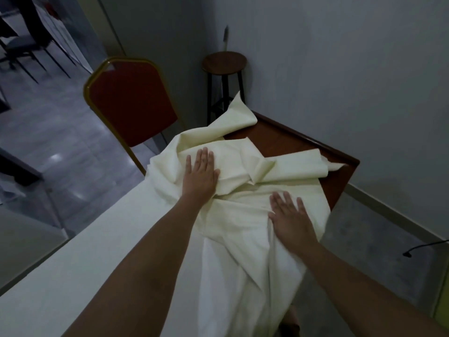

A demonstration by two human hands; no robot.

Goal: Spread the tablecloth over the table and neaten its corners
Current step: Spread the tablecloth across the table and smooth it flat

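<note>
Tablecloth (243,215) (cream, creased) bunched on glossy wooden table (286,139); both palms flat.

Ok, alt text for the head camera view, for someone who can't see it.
A person's left hand and right hand press flat on a rumpled cream tablecloth bunched on a dark wooden table, whose far corner lies bare. A red chair stands at the left; a round stool stands beyond.

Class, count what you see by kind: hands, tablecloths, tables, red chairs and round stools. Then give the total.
hands: 2, the left hand and the right hand
tablecloth: 1
table: 1
red chair: 1
stool: 1
total: 6
</note>
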